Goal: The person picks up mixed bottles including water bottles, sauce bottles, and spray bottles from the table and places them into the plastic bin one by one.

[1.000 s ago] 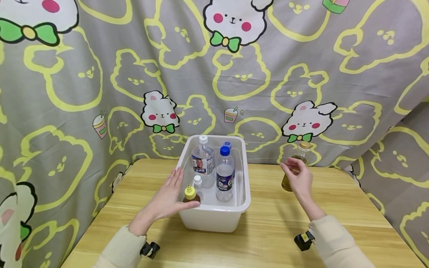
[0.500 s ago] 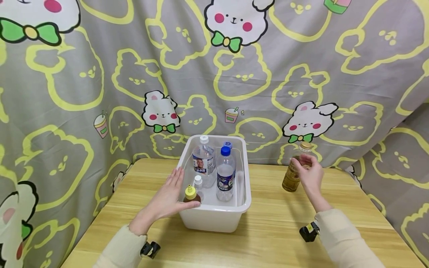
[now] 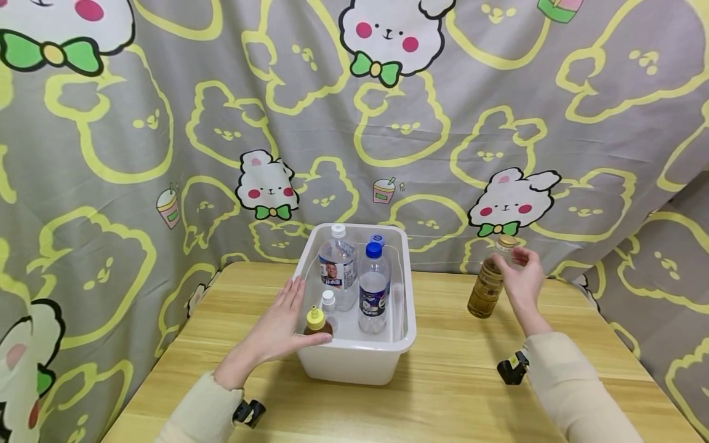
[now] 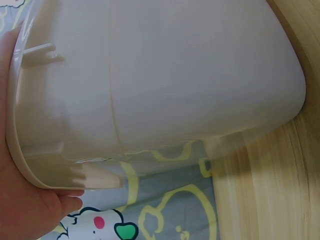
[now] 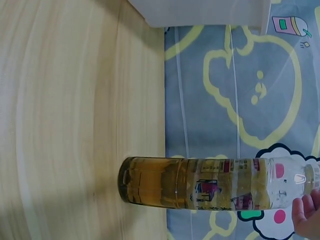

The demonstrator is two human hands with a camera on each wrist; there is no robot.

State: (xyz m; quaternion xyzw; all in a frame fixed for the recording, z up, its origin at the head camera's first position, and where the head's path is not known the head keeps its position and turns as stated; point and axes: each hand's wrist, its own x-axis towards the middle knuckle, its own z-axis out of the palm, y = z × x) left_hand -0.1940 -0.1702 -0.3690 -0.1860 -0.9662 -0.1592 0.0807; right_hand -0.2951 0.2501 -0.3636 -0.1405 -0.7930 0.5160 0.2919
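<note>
My left hand [image 3: 274, 326] rests on the rim of a white plastic tub [image 3: 351, 363], fingers stretched along its left edge and thumb along the front. The left wrist view catches this hand [image 4: 25, 210] beside the tub wall. My right hand [image 3: 523, 280] is at the neck of an upright clear bottle [image 3: 483, 295], half filled with amber liquid and topped with a gold cap. Its thumb overlaps the bottle in the head view, and its fingers are loosely bent. In the right wrist view, fingertips [image 5: 299, 212] appear right beside the bottle's neck.
Several bottles stand in the tub: a white-capped clear one [image 3: 338, 274], a blue-capped Pepsi bottle [image 3: 373, 295], a yellow-topped squeeze bottle [image 3: 316, 319] and a small white-capped one [image 3: 328, 299]. A patterned curtain [image 3: 327, 135] hangs behind the wooden table [image 3: 443, 381].
My right hand has moved rightward from in front of the amber bottle to its right side, uncovering more of it. The bottle stays in place, and my left hand keeps its spot on the tub.
</note>
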